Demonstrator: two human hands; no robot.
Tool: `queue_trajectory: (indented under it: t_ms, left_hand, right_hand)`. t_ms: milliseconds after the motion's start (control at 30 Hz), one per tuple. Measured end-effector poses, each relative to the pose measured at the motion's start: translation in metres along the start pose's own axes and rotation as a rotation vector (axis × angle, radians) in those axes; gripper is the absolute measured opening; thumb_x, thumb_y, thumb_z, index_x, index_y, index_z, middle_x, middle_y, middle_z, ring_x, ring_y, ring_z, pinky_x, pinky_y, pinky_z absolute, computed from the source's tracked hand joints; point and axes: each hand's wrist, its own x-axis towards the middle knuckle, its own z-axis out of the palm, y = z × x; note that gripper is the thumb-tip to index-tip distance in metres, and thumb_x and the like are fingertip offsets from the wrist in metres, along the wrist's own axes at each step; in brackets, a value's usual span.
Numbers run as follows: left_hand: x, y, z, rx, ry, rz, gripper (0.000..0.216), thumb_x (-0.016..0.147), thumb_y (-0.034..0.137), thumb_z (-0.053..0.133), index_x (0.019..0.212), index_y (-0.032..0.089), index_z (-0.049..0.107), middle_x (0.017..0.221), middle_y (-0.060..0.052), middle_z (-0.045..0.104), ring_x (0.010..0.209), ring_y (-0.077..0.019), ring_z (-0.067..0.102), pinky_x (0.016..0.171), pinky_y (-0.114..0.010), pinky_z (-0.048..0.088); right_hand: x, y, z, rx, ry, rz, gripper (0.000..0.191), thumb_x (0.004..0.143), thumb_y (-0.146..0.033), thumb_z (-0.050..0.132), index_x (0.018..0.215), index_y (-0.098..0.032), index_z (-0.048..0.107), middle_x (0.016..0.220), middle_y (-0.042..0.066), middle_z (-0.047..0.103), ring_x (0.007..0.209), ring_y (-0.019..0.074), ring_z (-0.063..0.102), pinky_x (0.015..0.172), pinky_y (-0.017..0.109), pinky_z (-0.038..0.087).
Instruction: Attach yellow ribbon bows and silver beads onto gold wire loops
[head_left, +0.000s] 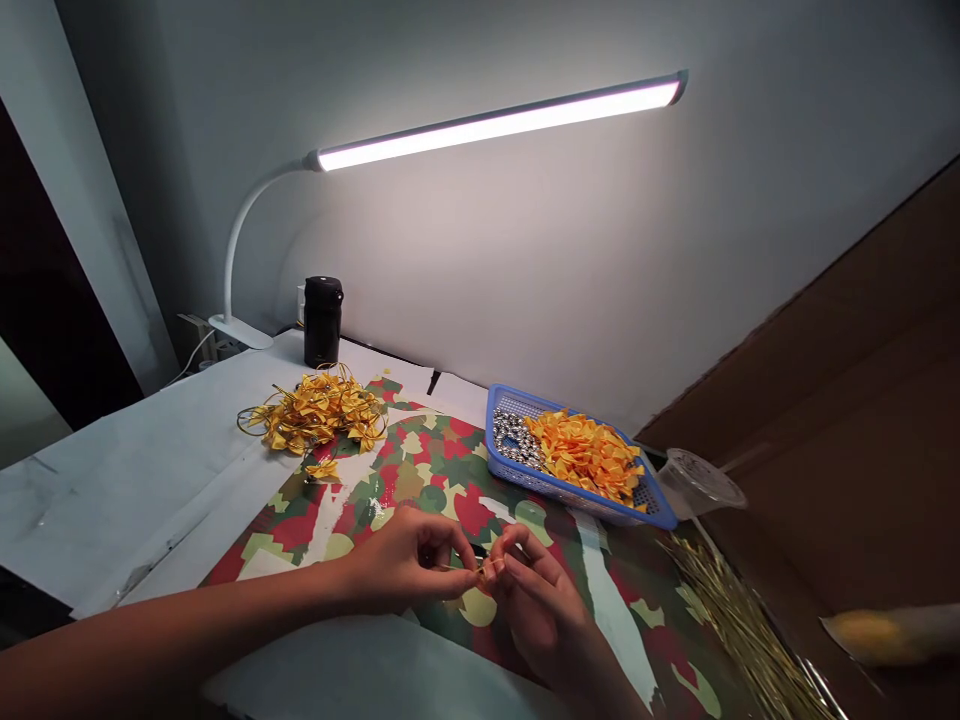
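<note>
Fingers [517, 550] of the left hand [401, 568] and right hand [536, 605] pinched a thin gold cord [463, 568] at six o'clock.
Tied pile [319, 412] at eleven looked done; basket [577, 500] at one held many loose bows [589, 455].

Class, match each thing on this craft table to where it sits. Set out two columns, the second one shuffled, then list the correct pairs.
1. black cylindrical container
2. heap of gold ribbon bows
3. clear plastic cup
4. small gold piece

A. just right of the blue plastic basket
B. pinched between left hand and right hand
C. beside the white lamp's clamp base
D. at the far left edge of the camouflage-patterned sheet

Pairs: 1-C, 2-D, 3-A, 4-B
</note>
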Motion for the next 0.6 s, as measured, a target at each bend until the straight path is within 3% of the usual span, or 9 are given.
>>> queue_trajectory:
  t_ms: [267, 467, 600]
  left_hand:
    - [0.000, 0.003, 0.000, -0.011, -0.018, -0.036, 0.014, 0.073, 0.027, 0.066, 0.073, 0.012, 0.066, 0.042, 0.011, 0.037, 0.038, -0.0042, 0.033, 0.038, -0.016, 0.024]
    - [0.001, 0.002, 0.000, -0.014, -0.001, -0.086, 0.015, 0.073, 0.028, 0.067, 0.072, 0.013, 0.063, 0.040, 0.011, 0.041, 0.035, -0.0050, 0.036, 0.036, -0.017, 0.023]
    - [0.002, -0.003, -0.001, -0.017, 0.026, -0.119, 0.022, 0.075, 0.035, 0.066, 0.072, 0.014, 0.061, 0.043, 0.009, 0.044, 0.036, -0.0057, 0.037, 0.036, -0.017, 0.024]
  right_hand:
    - [0.003, 0.005, -0.006, 0.024, 0.028, 0.023, 0.025, 0.063, -0.029, 0.084, 0.075, -0.021, 0.063, 0.069, -0.002, 0.057, 0.057, 0.0090, 0.049, 0.058, 0.023, 0.042]
    - [0.001, -0.012, 0.003, 0.038, 0.071, 0.030, 0.028, 0.063, -0.038, 0.083, 0.077, -0.022, 0.064, 0.065, -0.003, 0.055, 0.054, 0.0096, 0.047, 0.055, 0.024, 0.041]
    - [-0.001, -0.021, 0.005, -0.090, 0.254, -0.107, 0.034, 0.064, -0.047, 0.078, 0.085, -0.023, 0.065, 0.073, 0.000, 0.059, 0.061, 0.0138, 0.051, 0.059, 0.027, 0.044]
